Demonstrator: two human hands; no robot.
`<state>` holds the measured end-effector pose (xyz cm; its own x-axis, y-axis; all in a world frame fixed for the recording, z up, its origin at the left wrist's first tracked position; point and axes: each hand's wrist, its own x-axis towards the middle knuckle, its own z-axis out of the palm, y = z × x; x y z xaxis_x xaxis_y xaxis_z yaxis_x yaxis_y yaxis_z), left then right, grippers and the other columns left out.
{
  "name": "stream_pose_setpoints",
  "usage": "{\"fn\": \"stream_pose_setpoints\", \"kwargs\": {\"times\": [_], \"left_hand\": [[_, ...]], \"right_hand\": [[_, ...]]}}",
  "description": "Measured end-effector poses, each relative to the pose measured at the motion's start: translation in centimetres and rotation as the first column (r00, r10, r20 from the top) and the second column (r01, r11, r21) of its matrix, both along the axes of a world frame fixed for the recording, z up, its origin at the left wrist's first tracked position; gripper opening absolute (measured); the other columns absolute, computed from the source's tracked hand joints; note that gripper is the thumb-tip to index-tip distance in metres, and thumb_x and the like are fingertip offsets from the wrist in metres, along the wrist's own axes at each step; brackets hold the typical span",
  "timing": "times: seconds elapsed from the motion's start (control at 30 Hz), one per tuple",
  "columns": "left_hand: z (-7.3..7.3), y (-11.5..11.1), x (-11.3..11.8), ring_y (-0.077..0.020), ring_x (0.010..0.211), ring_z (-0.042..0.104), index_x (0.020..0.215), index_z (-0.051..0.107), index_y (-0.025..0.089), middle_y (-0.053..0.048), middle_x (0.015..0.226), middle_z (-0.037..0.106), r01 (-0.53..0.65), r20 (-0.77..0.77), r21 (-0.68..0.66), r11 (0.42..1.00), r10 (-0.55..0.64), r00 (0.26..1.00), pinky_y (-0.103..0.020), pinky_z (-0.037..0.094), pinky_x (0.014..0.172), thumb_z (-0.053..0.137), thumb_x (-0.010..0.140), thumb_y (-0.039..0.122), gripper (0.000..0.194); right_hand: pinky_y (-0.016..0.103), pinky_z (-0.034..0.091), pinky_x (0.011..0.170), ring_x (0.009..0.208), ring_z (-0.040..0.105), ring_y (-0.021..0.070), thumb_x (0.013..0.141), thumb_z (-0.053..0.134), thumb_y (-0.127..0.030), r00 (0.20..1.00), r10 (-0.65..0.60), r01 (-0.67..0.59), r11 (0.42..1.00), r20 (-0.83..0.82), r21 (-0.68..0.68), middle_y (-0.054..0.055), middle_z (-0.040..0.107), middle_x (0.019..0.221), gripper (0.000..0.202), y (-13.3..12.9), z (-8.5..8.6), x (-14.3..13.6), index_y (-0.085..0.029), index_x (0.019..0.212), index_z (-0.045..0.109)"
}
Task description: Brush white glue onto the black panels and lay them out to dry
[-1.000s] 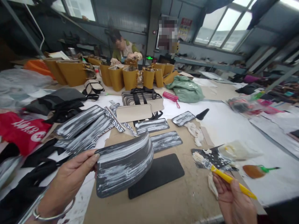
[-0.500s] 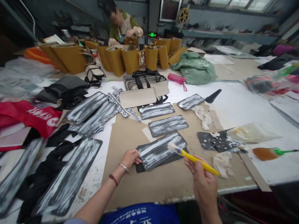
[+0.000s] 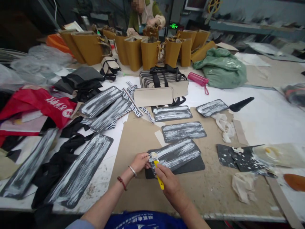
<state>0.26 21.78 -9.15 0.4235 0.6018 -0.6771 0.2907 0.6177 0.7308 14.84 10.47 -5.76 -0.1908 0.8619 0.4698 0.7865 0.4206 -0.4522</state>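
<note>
My left hand (image 3: pixel 140 162) pinches the left end of a dark rectangular panel (image 3: pixel 177 154) streaked with white paste. Another dark panel (image 3: pixel 190 166) lies beneath it, sticking out at the front and right. My right hand (image 3: pixel 171 183) is closed round the yellow handle of a brush (image 3: pixel 160 178). Its pale bristles touch the panel's left end, close to my left fingertips. Beyond lie two more streaked panels, a middle one (image 3: pixel 184 131) and a farther one (image 3: pixel 172 113). All these rest on brown cardboard (image 3: pixel 133 194).
Long streaked panels (image 3: pixel 81 170) and black cloth lie at left. At right are a paste-spattered board (image 3: pixel 247 158), a crumpled rag (image 3: pixel 244 187) and a black-handled tool (image 3: pixel 241 104). A bound stack of panels (image 3: pixel 164 79) stands behind; mustard bags (image 3: pixel 150 52) and a person (image 3: pixel 145 19) are farther back.
My right hand has swept the brush leftward across the panel to its left end, the handle now pointing toward me. My left hand keeps its hold. The view has shifted.
</note>
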Motion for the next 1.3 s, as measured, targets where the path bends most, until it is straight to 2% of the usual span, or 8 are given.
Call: {"fn": "stream_pose_setpoints", "kwargs": {"times": [0.37,0.57,0.7,0.87,0.97,1.1,1.2,1.3], "left_hand": [[-0.2,-0.2,0.1,-0.0101,0.043,0.053,0.06,0.046,0.017,0.004,0.044,0.053,-0.014,-0.016,0.028,0.999,0.015,1.0,-0.019,0.04,0.044,0.057,0.069,0.032,0.022],[0.2,-0.4,0.0,-0.0096,0.045,0.054,0.06,0.047,0.016,0.003,0.047,0.055,-0.021,-0.006,0.073,0.997,0.021,1.0,-0.019,0.042,0.045,0.057,0.068,0.034,0.021],[0.2,-0.6,0.0,-0.0104,0.045,0.055,0.06,0.048,0.017,0.003,0.046,0.054,-0.021,-0.016,0.096,0.995,0.023,1.0,-0.019,0.042,0.045,0.058,0.066,0.037,0.024],[0.1,-0.9,-0.3,-0.0105,0.045,0.054,0.061,0.049,0.017,0.003,0.047,0.054,-0.02,-0.015,0.136,0.991,0.022,1.0,-0.02,0.042,0.045,0.057,0.064,0.039,0.024],[0.3,-0.8,-0.7,-0.0107,0.045,0.053,0.062,0.049,0.017,0.003,0.047,0.054,-0.021,-0.011,0.158,0.987,0.023,1.0,-0.02,0.041,0.045,0.057,0.062,0.042,0.026],[0.6,-0.5,-1.6,-0.0116,0.044,0.052,0.064,0.051,0.017,0.003,0.045,0.054,-0.013,-0.024,0.185,0.983,0.017,1.0,-0.021,0.04,0.044,0.057,0.059,0.047,0.031],[0.7,-0.2,-2.0,-0.0123,0.045,0.053,0.066,0.052,0.017,0.002,0.046,0.055,0.022,-0.04,0.194,0.981,-0.015,0.999,-0.022,0.04,0.045,0.057,0.059,0.049,0.034],[1.0,0.0,-2.2,-0.0127,0.045,0.053,0.065,0.052,0.017,0.001,0.047,0.055,0.05,-0.044,0.201,0.978,-0.042,0.998,-0.023,0.04,0.045,0.057,0.059,0.051,0.035]], "right_hand": [[0.031,0.052,0.082,0.102,0.056,0.0178,0.08,0.033,-0.001,0.996,0.047,-0.043,0.998,0.08,-0.056,0.013,0.061,0.104,0.046,-1.6,1.5,2.2,-0.015,0.122,0.047],[0.036,0.053,0.079,0.1,0.058,0.0212,0.083,0.039,-0.008,0.948,-0.299,0.307,0.95,0.109,-0.064,0.013,0.06,0.108,0.042,-3.6,-1.1,8.0,-0.02,0.122,0.049],[0.034,0.054,0.079,0.1,0.059,0.0202,0.083,0.035,-0.006,0.951,-0.309,0.31,0.949,0.018,-0.053,0.011,0.062,0.107,0.045,-4.3,-0.9,4.8,-0.021,0.123,0.048],[0.029,0.052,0.084,0.101,0.058,0.0167,0.083,0.042,-0.011,0.942,-0.208,0.17,0.972,-0.262,-0.161,0.008,0.063,0.107,0.038,-4.3,1.8,0.3,-0.021,0.119,0.05],[0.033,0.053,0.082,0.093,0.062,0.0184,0.084,0.046,-0.02,0.795,-0.451,0.374,0.891,-0.406,-0.256,0.008,0.065,0.101,0.025,-3.7,2.7,3.4,-0.02,0.107,0.057],[0.037,0.054,0.076,0.08,0.065,0.0209,0.081,0.05,-0.042,0.383,-0.731,0.513,0.677,-0.565,-0.528,0.011,0.067,0.089,0.035,-3.2,1.4,10.3,-0.012,0.099,0.057],[0.036,0.055,0.075,0.075,0.066,0.0218,0.071,0.058,-0.053,0.124,-0.779,0.531,0.575,-0.614,-0.623,0.009,0.068,0.075,0.048,-3.2,0.0,13.7,-0.01,0.091,0.056],[0.033,0.055,0.072,0.076,0.066,0.0223,0.066,0.062,-0.054,0.046,-0.767,0.543,0.557,-0.64,-0.629,0.008,0.069,0.073,0.05,-3.1,-0.6,14.7,-0.01,0.089,0.057]]}}
